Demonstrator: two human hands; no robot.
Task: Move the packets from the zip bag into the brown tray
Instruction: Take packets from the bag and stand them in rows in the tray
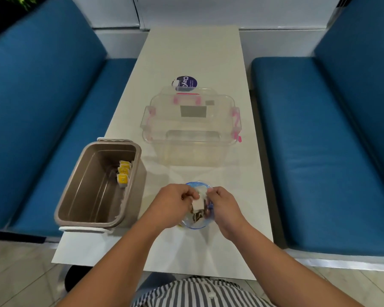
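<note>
The left hand (173, 203) pinches a pale packet (198, 202) at the mouth of the zip bag (196, 222), which the right hand (225, 207) grips by its edge, at the near end of the table (186, 52). Yellow packets (123, 176) stand in the brown tray (84, 173), left of the bag

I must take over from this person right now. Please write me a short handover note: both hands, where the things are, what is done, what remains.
Left hand: pinches a pale packet at the mouth of the zip bag.
Right hand: grips the zip bag's edge, it seems.
Brown tray: at the left edge of the table, with several yellow packets standing along its right wall.
Done: those yellow packets are in the tray.
To do: the pale packet and others seen in the bag must go into the tray.
</note>
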